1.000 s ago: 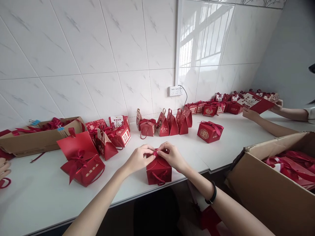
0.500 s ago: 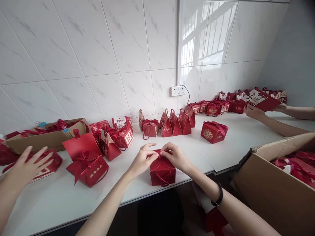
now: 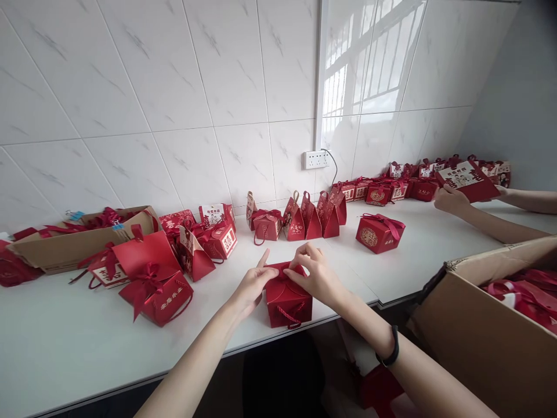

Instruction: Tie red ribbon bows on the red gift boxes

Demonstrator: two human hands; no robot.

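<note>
A red gift box (image 3: pixel 289 307) with curved, interlocking top flaps and a twisted cord handle stands upright near the table's front edge. My left hand (image 3: pixel 252 285) grips the left side of its top, thumb on the flap and index finger pointing up. From the right, my right hand (image 3: pixel 317 277) holds the top with thumb and bent fingers at the middle of the flaps. Part of the box top is hidden behind my fingers. To the left stands a larger red box (image 3: pixel 167 299) with a raised back panel and a ribbon bow.
Several triangular red boxes (image 3: pixel 296 223) line the wall side. A ribboned red box (image 3: pixel 378 235) sits right of them. At left lies a cardboard tray (image 3: pixel 39 253) of ribbons; a large carton (image 3: pixel 487 342) stands front right. Another person's hands hold a flattened red box (image 3: pixel 467 181).
My fingers have shifted slightly on the flaps, the right hand's fingers lifting higher. At left, another person's hand has gone out of view. The flattened box at right has tilted and lowered.
</note>
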